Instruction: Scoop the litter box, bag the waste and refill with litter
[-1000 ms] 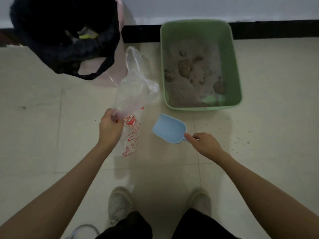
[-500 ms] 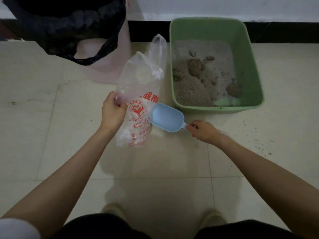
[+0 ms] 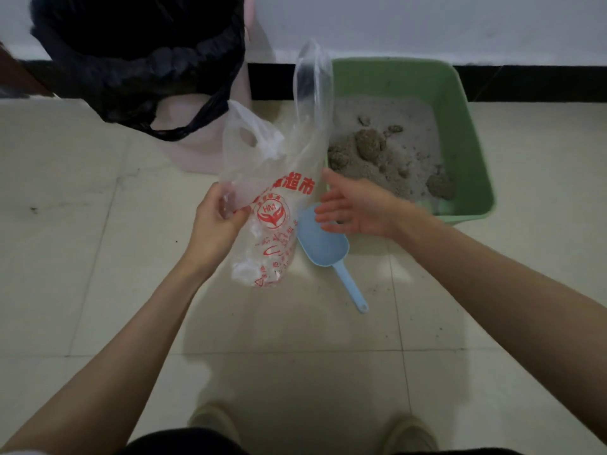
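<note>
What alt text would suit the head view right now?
The left hand grips a clear plastic bag while the open right hand reaches toward it, above a blue scoop lying on the floor beside a green litter box holding clumped litter.

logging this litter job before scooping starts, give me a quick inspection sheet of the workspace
surface: pale tiled floor, litter grains scattered right of the scoop
job's things: green litter box with clumped litter; blue scoop lying on the floor; clear printed plastic bag
clutter: nothing seen
grippers: left hand pinches the bag's edge; right hand open over the scoop, holding nothing
cables: nothing seen
surroundings: pink bin with black liner, white wall, dark baseboard
</note>
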A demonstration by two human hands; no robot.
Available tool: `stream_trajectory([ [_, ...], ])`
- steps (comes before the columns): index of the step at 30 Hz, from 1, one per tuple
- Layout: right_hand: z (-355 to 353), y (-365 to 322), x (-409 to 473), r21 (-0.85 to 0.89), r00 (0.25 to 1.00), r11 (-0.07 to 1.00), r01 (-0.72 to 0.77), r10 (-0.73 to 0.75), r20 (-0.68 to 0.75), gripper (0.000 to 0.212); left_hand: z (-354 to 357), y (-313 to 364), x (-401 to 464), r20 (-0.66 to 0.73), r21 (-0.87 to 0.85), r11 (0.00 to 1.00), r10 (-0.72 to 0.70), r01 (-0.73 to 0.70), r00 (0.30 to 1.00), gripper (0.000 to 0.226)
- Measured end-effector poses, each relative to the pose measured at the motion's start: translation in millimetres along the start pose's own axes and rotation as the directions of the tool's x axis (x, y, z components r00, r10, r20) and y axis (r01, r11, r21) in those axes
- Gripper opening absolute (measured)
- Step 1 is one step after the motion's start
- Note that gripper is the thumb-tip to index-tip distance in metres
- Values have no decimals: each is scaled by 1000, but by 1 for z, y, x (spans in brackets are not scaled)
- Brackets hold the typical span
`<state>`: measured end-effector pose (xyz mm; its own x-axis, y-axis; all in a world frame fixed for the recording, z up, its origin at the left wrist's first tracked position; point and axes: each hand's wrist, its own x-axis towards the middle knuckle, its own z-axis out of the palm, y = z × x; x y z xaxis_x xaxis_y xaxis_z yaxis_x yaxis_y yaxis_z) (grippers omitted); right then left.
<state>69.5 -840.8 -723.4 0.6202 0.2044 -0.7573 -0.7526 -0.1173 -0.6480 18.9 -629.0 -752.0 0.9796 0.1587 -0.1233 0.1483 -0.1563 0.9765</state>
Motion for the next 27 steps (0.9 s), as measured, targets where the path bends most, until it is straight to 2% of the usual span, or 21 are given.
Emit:
stream_trajectory([
  [3,8,-41,6,57,999,998,-39,38,17,70,3,6,-3,71,20,997,67,-69,995,35],
  [5,17,-54,12,20,999,1000,-19,19,-37,70,0,6,-6,120,59,993,99,-107,988,31],
  [7,24,-57,22,8,995,1000,2,-1,-104,54,-6,4,-8,170,91,987,117,-134,978,25],
  [9,31,-55,27,11,979,999,46,-42,-200,16,-11,0,-10,176,135,982,111,-136,978,24],
  [10,33,-53,26,6,973,998,57,-54,-225,7,-13,0,-11,175,153,980,98,-126,980,27],
  [12,37,-48,24,31,970,995,97,-88,-228,21,-18,0,-12,231,167,982,47,-87,972,32],
  [14,39,-43,25,82,973,986,144,-126,-195,25,-26,2,-13,416,163,986,-89,23,905,42],
  [16,42,-41,22,159,992,981,112,-102,-73,16,-37,7,-12,585,118,977,-211,176,783,52],
  [17,43,-41,19,192,997,978,78,-78,-7,13,-41,10,-9,578,87,969,-237,230,781,55],
  [18,43,-40,16,217,997,975,52,-62,43,11,-44,13,-5,528,25,958,-255,285,810,52],
  [20,45,-38,14,259,994,965,48,-72,84,14,-48,18,3,331,-103,933,-294,344,897,38],
  [21,48,-36,14,263,992,963,57,-84,93,17,-48,21,5,258,-143,925,-310,353,915,34],
  [23,55,-32,13,259,988,965,47,-82,128,20,-44,23,6,257,-74,927,-339,368,905,41],
  [25,62,-30,14,260,987,965,36,-75,141,21,-31,26,1,313,114,942,-336,316,888,44],
  [27,66,-30,13,261,990,964,47,-79,114,22,-13,23,-3,223,205,945,-297,253,928,32],
])
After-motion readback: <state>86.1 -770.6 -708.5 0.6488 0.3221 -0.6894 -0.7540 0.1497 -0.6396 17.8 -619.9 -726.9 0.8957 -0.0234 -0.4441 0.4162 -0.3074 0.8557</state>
